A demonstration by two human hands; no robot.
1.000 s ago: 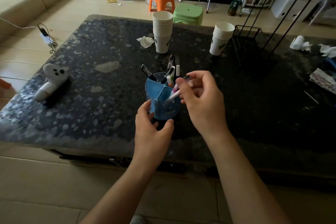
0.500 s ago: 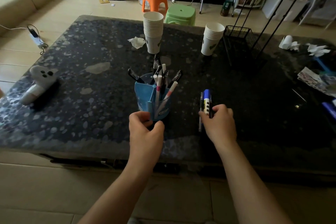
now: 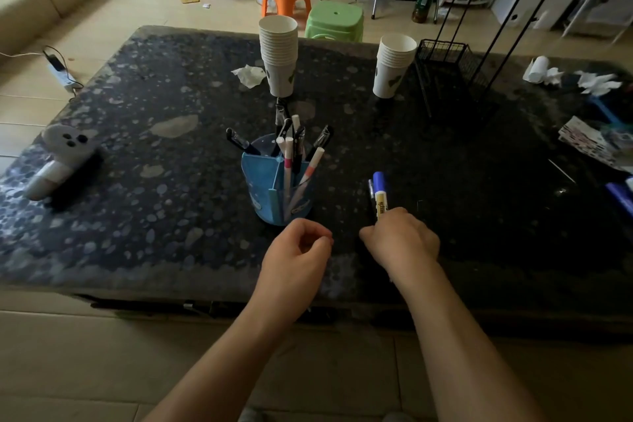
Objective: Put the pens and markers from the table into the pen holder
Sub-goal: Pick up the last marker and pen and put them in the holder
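Nearest, the worktop (image 3: 102, 216) front edge runs under both wrists, with tiled floor below it. The left hand (image 3: 294, 257) hangs just inside that edge, fingers curled loosely inward and holding nothing, just short of the holder (image 3: 270, 192). The right hand (image 3: 404, 240) sits beside it, fingers closed over the near end of a marker (image 3: 380, 192); a thin dark pen (image 3: 371, 188) lies alongside the marker, and whether the hand grips it too I cannot tell. The marker has a blue cap and a white-and-yellow barrel, pointing away from the person.

Bare dark worktop spreads right of the marker and left of the holder. The holder is blue, divided into compartments, upright, crowded with black and white pens leaning outward.

Farther back stand 2 cup stacks (image 3: 278, 55), a crumpled tissue (image 3: 250, 75) near the left stack, and a wire basket (image 3: 445, 58) at right. A white figure (image 3: 65, 144) lies near the left edge.
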